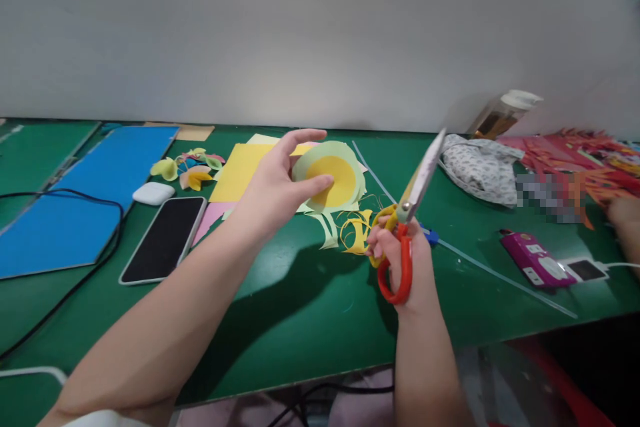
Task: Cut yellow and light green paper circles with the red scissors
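Observation:
Between the thumb and fingers of my left hand (285, 180) is a yellow paper circle (337, 190), lying over a larger pale green paper circle (325, 152). My thumb presses on the yellow one; the fingers behind are partly hidden. My right hand (400, 253) is wrapped round scissors (417, 180) with red and yellow handles, their blades pointing up and away and looking closed. Below the circles lie yellow paper scraps (357, 233) and green paper scraps (327, 230). Yellow paper sheets (235, 170) rest behind my left hand.
Left on the green table (300, 333) are a phone (165, 240), a white case (154, 193), paper petals (195, 173), a blue board (90, 207) and a black cable. A bottle (505, 113), patterned cloth pouch (480, 167), purple box (535, 259) and another person's hand (625, 220) are at right.

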The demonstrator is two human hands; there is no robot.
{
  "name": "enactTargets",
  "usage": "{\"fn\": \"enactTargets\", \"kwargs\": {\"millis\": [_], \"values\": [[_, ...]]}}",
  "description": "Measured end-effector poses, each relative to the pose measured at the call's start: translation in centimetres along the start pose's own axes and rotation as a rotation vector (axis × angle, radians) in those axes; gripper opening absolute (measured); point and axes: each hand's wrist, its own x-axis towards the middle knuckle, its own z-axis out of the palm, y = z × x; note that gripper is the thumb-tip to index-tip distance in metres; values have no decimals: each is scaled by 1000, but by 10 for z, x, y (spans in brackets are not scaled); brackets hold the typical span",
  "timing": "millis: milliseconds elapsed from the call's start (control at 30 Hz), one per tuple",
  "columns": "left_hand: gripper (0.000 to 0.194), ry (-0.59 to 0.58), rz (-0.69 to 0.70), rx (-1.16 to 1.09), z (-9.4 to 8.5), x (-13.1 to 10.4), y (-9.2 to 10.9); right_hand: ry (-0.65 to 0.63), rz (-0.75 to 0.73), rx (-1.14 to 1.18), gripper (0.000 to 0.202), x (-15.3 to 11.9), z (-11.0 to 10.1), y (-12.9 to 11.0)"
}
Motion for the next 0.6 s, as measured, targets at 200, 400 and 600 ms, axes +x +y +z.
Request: {"fn": "enactTargets", "kwargs": {"millis": [200, 400, 600], "values": [[53, 205, 164, 16, -14, -1, 6, -196, 125, -101, 45, -6, 6, 7], [50, 247, 222, 35, -21, -4, 10, -275, 155, -152, 54, -7, 7, 19], [49, 299, 279, -53, -17, -4, 7, -315, 131, -200, 60, -6, 5, 22]]}}
